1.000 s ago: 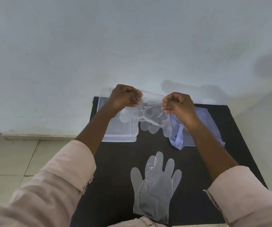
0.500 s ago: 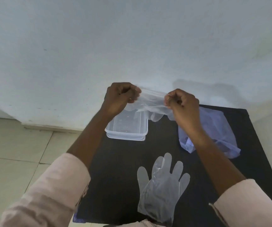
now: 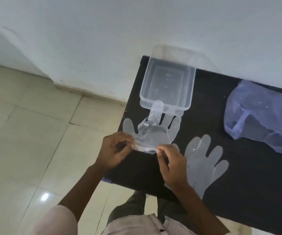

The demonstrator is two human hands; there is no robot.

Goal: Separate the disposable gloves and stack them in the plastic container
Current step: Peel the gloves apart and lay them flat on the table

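A clear disposable glove [image 3: 153, 134] lies spread on the black table [image 3: 249, 180], its fingers pointing at the clear plastic container [image 3: 168, 85]; one fingertip rests on the container's near rim. My left hand [image 3: 115, 151] pinches the glove's cuff on the left. My right hand [image 3: 170, 164] pinches the same cuff on the right. A second clear glove [image 3: 203, 160] lies flat just right of my right hand, its wrist end hidden under my forearm.
A bluish plastic bag [image 3: 259, 116] lies crumpled at the table's right side. The container stands at the table's far left corner against the white wall [image 3: 137, 22]. Tiled floor [image 3: 26, 141] lies left of the table's edge.
Both hands came down from in front of the wall to the table's near left, laying the held glove flat in front of the container. The camera swung left and down.
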